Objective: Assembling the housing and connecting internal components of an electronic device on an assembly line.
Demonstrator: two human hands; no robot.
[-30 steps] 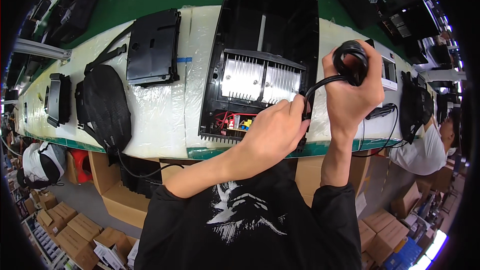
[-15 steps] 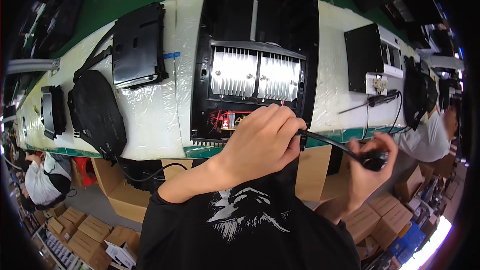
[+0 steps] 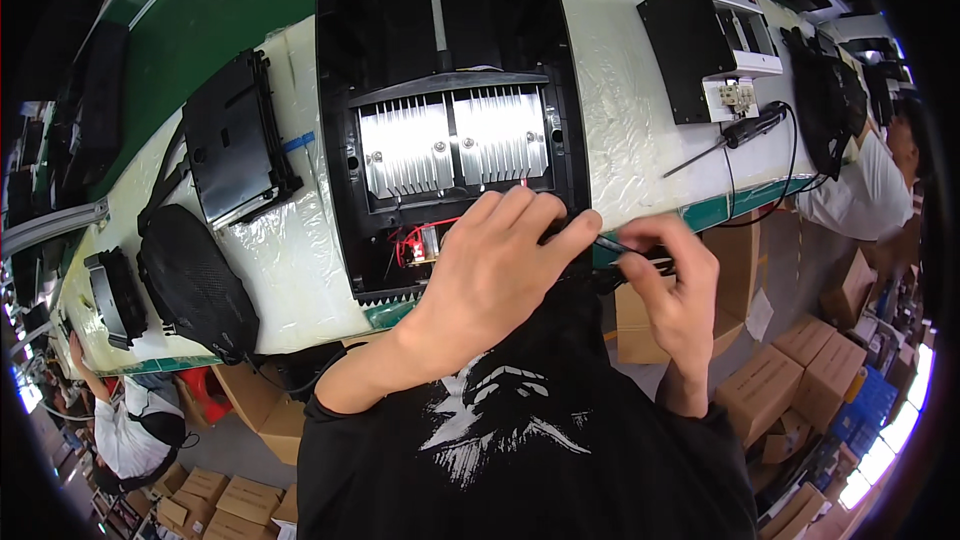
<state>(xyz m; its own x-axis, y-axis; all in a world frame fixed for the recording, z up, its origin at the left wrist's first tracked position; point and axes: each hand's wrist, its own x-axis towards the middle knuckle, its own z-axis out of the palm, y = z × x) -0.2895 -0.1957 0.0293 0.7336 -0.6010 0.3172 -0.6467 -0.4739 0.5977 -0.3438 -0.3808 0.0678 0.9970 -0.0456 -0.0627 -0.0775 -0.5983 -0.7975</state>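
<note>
A large black housing (image 3: 567,60) lies in front of me with two finned silver heat sinks (image 3: 405,148) set in it. At its near end, red wires (image 3: 408,244) run by a small circuit board, partly covered by my left hand (image 3: 490,258). That hand is closed, thumb and fingers pinching a black cable (image 3: 607,242) at the housing's near right corner. Close by on the right, my right hand (image 3: 678,285) curls its fingers round the same cable, slightly blurred. Dark loops of it hang beneath those fingers. The cable's end is hidden behind my left hand.
On the film-covered bench (image 3: 610,90), a black-and-white box unit (image 3: 690,50) and a corded tool with a thin shaft (image 3: 752,128) lie right. Black panels (image 3: 232,140) and a black mesh-covered piece (image 3: 195,280) are left. Co-workers (image 3: 865,180) sit at both sides; cartons (image 3: 770,390) stand behind.
My right hand has moved left, close to my left hand, and the cable span between them is shorter. The view has turned, shifting the bench and housing leftward.
</note>
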